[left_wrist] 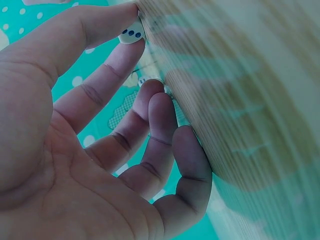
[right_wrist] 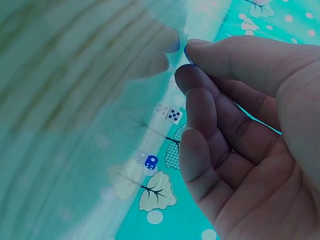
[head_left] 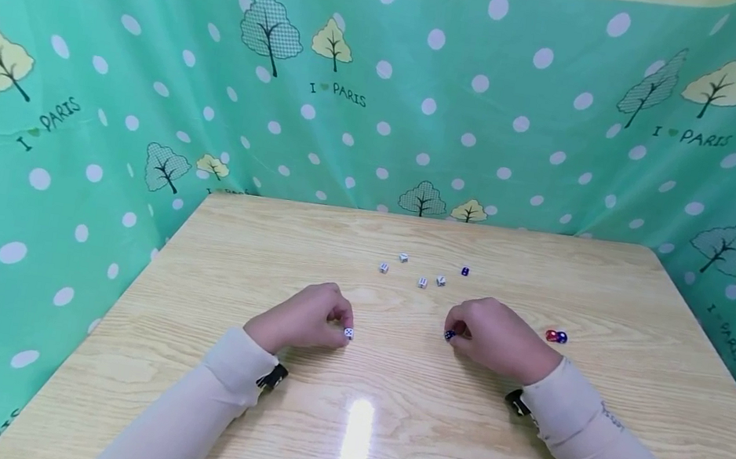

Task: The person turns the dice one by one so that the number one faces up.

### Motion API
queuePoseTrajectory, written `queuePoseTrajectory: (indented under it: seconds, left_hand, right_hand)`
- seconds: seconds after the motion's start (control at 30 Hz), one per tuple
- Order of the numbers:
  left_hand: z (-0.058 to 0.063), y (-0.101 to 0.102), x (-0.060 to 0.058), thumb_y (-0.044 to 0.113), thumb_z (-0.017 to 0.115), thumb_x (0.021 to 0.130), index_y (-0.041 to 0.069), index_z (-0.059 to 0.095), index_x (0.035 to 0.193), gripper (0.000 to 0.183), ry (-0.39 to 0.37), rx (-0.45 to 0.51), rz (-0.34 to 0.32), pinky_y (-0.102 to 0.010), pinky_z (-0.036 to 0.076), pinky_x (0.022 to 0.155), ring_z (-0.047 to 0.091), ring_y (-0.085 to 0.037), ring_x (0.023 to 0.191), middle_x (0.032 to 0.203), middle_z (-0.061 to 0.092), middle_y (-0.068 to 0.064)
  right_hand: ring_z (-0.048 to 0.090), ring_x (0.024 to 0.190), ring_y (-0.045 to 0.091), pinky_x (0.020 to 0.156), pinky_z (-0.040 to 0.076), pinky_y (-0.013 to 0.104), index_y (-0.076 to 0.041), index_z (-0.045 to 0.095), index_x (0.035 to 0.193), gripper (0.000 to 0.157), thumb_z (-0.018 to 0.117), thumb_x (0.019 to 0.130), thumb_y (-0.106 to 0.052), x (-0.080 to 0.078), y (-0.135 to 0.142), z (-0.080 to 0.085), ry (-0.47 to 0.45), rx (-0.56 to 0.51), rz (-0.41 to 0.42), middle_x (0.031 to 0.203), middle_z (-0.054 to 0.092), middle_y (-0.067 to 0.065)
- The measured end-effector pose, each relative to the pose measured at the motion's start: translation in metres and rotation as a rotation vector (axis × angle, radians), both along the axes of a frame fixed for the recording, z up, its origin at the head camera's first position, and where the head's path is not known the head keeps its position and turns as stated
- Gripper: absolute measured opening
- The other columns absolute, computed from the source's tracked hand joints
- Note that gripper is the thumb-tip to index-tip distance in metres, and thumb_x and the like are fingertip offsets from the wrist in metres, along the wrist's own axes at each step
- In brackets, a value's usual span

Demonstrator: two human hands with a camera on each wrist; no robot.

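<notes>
Between thumb and index finger, my left hand (head_left: 308, 318) pinches a white die (head_left: 348, 333) at the table surface; its dark pips show in the left wrist view too. My right hand (head_left: 498, 336) pinches a dark blue die (head_left: 449, 335) low over the wood, and in the right wrist view the fingers mostly hide it. Beyond the hands lie several white dice, among them one at the left (head_left: 384, 267), one farther back (head_left: 403, 258) and a pair (head_left: 422, 282) near the middle. Another blue die (head_left: 465, 271) sits to their right.
Right of my right hand, a red die (head_left: 551, 335) and a blue die (head_left: 562, 337) lie side by side on the wooden table (head_left: 251, 244). A green dotted curtain (head_left: 386, 105) hangs behind the table and along its sides. Light glares off the front of the tabletop.
</notes>
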State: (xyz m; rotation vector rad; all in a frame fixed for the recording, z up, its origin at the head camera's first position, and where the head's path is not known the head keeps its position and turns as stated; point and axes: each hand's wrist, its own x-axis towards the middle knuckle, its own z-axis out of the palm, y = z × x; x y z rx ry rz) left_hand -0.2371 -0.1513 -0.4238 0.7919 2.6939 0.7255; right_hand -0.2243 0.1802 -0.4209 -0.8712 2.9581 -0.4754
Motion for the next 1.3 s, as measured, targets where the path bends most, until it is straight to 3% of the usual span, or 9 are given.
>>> queuePoseTrajectory:
  seconds: [0.53,1.0,1.2,1.3]
  left_hand:
    - [0.002,0.003,0.002,0.015,0.082,0.083,0.02,0.072,0.077,0.012,0.006,0.009,-0.003,-0.031,0.04,0.07,0.048,-0.015,0.081,0.09,0.061,-0.008]
    - [0.002,0.001,0.002,0.015,0.082,0.083,0.02,0.073,0.078,0.012,-0.006,0.007,0.003,-0.032,0.042,0.072,0.049,-0.016,0.082,0.095,0.061,-0.009]
    - [0.002,0.002,0.002,0.013,0.082,0.083,0.02,0.073,0.078,0.012,0.001,0.014,-0.005,-0.031,0.041,0.07,0.049,-0.016,0.081,0.092,0.063,-0.009]
    - [0.002,0.002,0.002,0.012,0.081,0.082,0.019,0.073,0.077,0.012,0.006,0.018,-0.01,-0.031,0.041,0.069,0.049,-0.016,0.081,0.091,0.064,-0.009]
  right_hand:
    - [0.058,0.075,0.007,0.071,0.052,0.029,-0.022,0.075,0.09,0.011,0.081,0.088,-0.014,-0.006,0.011,-0.002,-0.101,-0.071,-0.005,0.085,0.068,-0.011]
    - [0.056,0.074,0.008,0.07,0.05,0.029,-0.022,0.073,0.088,0.011,0.079,0.089,-0.013,-0.009,0.013,-0.005,-0.098,-0.045,-0.007,0.082,0.065,-0.012]
    - [0.054,0.072,0.008,0.068,0.049,0.028,-0.021,0.073,0.089,0.008,0.081,0.088,-0.02,-0.006,0.012,-0.003,-0.083,-0.019,-0.021,0.08,0.062,-0.011]
    - [0.051,0.068,0.01,0.065,0.045,0.029,-0.021,0.07,0.084,0.015,0.082,0.087,-0.028,-0.004,0.009,-0.001,-0.072,-0.004,-0.047,0.074,0.058,-0.009]
